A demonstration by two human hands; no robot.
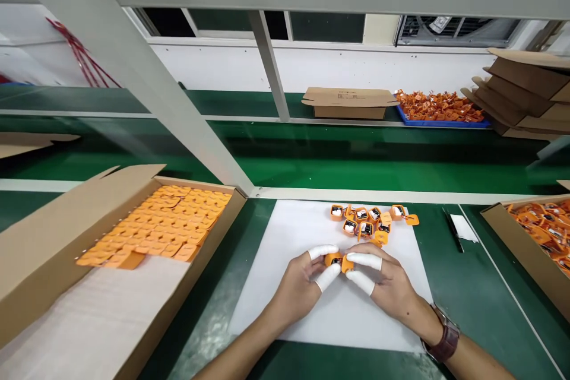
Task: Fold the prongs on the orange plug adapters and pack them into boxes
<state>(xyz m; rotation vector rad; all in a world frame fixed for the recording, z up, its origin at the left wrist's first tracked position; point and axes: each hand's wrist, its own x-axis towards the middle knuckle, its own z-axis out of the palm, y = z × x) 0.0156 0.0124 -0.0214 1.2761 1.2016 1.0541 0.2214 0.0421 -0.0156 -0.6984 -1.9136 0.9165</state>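
Note:
My left hand (pixel 303 282), white covers on its thumb and index finger, pinches a small orange plastic case (pixel 330 259) whose open side shows dark parts inside. Between the covered fingertips of my right hand (pixel 386 278) is the orange lid (pixel 347 264) of that case, close beside it. Both hands are above a white sheet (pixel 267 303). Just beyond my fingers lie several open orange cases (pixel 361 214) with white and black parts inside, some with their lids hanging off.
To the left, a cardboard box (pixel 200 243) holds rows of closed orange cases (pixel 169 219). Another box (pixel 521 243) of loose orange pieces stands right, near a black pen (pixel 453 230). Behind are a blue tray (pixel 445 123), a flat carton (pixel 350 111) and a slanted metal post (pixel 191 113).

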